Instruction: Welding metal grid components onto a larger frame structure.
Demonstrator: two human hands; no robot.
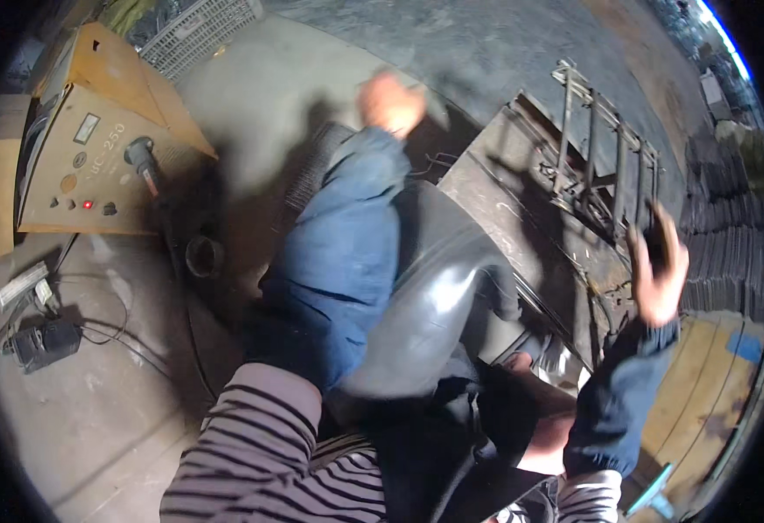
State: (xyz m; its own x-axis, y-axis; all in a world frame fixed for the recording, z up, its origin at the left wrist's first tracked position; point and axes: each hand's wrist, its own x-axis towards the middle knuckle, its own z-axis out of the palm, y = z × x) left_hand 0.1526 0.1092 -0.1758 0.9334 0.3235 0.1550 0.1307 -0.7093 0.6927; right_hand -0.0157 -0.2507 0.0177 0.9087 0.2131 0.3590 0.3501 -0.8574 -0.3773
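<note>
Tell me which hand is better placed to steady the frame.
Right, likely. The right hand is open beside the near end of the frame; contact is unclear. The left hand, blurred, is well away to the left.

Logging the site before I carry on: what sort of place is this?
Probably a welding or metal-fabrication workshop, judging by what looks like an orange welding machine, the barred metal frame near the right hand, and the stacked dark sheets.

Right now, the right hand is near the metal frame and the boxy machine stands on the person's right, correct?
Not quite: the head view shows the boxy machine on the person's left. The right hand is indeed near the metal frame.
</note>
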